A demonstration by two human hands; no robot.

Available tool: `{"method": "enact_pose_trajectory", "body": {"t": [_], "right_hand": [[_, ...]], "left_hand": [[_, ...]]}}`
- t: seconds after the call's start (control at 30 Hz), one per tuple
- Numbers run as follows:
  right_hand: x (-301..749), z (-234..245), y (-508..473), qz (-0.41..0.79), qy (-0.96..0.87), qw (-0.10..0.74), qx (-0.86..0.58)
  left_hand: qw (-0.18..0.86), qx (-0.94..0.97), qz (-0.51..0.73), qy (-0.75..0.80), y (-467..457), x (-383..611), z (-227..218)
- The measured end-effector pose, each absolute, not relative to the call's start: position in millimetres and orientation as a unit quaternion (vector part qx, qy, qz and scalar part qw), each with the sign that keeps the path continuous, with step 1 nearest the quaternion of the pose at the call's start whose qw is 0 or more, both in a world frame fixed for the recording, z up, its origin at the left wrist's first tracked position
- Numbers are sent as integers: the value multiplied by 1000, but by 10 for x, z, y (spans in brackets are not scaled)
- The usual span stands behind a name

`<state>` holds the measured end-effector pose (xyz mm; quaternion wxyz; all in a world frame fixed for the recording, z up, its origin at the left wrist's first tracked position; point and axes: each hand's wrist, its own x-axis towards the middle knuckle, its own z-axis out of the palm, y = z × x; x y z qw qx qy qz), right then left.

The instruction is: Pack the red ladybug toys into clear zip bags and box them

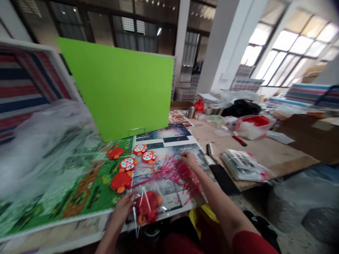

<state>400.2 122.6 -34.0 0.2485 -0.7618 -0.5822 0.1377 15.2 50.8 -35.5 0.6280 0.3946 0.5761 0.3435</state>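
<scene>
Left hand and right hand are held well apart. A clear plastic bag holding a red crab figure is gripped by the left, near the near edge of a printed board. Red shredded fringe on that board is touched by the right; whether it is gripped cannot be told. Five more crab figures are laid along the board's left edge and a green mat. A bundle of prints is placed on the table to the right.
</scene>
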Motion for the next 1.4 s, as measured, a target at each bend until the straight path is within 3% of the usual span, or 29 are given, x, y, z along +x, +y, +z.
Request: {"method": "enact_pose_trajectory", "body": {"t": [0.37, 0.53, 0.8, 1.03, 1.1, 1.23, 1.3, 1.4], "right_hand": [[3331, -275, 1118, 136, -758, 186, -610], [2881, -328, 1065, 76, -818, 120, -557], [3295, -278, 1239, 0, -772, 87, -630], [3842, -270, 1373, 8, -676, 65, -734], [3918, -227, 1374, -13, -640, 102, -762], [3801, -130, 1238, 6, -598, 287, -748], [3560, -143, 1076, 119, -635, 347, -680], [3072, -243, 776, 352, -672, 358, -545]], "left_hand": [[643, 385, 362, 554, 383, 202, -434], [640, 392, 356, 557, 364, 200, -436], [649, 402, 354, 540, 361, 185, -449], [628, 418, 357, 551, 349, 206, -411], [618, 431, 358, 551, 350, 210, -421], [623, 422, 377, 540, 326, 230, -388], [642, 398, 388, 527, 301, 255, -322], [667, 368, 393, 516, 274, 305, -196]]}}
